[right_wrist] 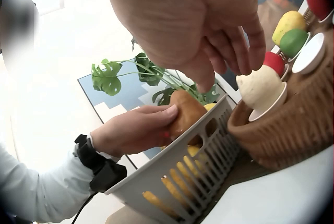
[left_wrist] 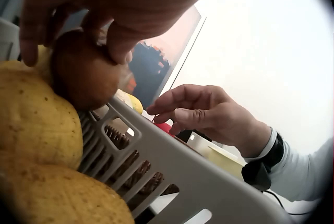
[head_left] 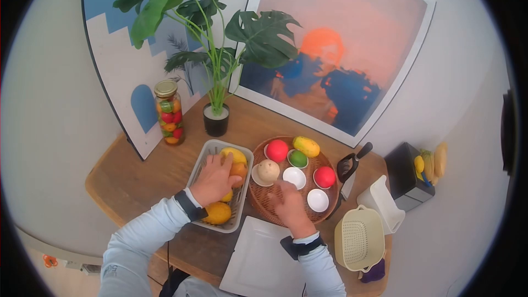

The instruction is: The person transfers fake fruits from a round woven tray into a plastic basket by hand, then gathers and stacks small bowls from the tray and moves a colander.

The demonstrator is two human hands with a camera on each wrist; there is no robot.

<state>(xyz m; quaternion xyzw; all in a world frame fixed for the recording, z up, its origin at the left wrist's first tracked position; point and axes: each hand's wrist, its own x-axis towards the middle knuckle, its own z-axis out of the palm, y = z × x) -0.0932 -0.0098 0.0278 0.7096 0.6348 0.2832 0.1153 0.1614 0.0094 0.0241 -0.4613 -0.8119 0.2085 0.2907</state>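
My left hand [head_left: 212, 180] reaches into a grey slatted basket [head_left: 245, 192] and grips a brownish-orange, pear-shaped fruit [right_wrist: 187, 112]. In the left wrist view, thumb and fingers lie on both sides of this fruit [left_wrist: 86, 73]. Around it in the basket are speckled yellow fruits [head_left: 218, 213]. My right hand [head_left: 289, 204] hovers over a round wicker tray [head_left: 256, 197], its fingers loosely bent and holding nothing. Beneath and beside it, small white bowls [head_left: 318, 201] stand on the tray. Some carry fruit: a cream-coloured round one [head_left: 268, 170], red ones [head_left: 324, 176] and a green one [head_left: 298, 158].
A yellow fruit [head_left: 307, 146] lies at the tray's far edge. In front is a white square plate [head_left: 261, 256]. To the right stand a cream basket [head_left: 360, 239], a white container [head_left: 382, 203] and a black-handled utensil [head_left: 347, 166]. A fruit jar [head_left: 169, 113] and potted plant [head_left: 216, 122] stand behind.
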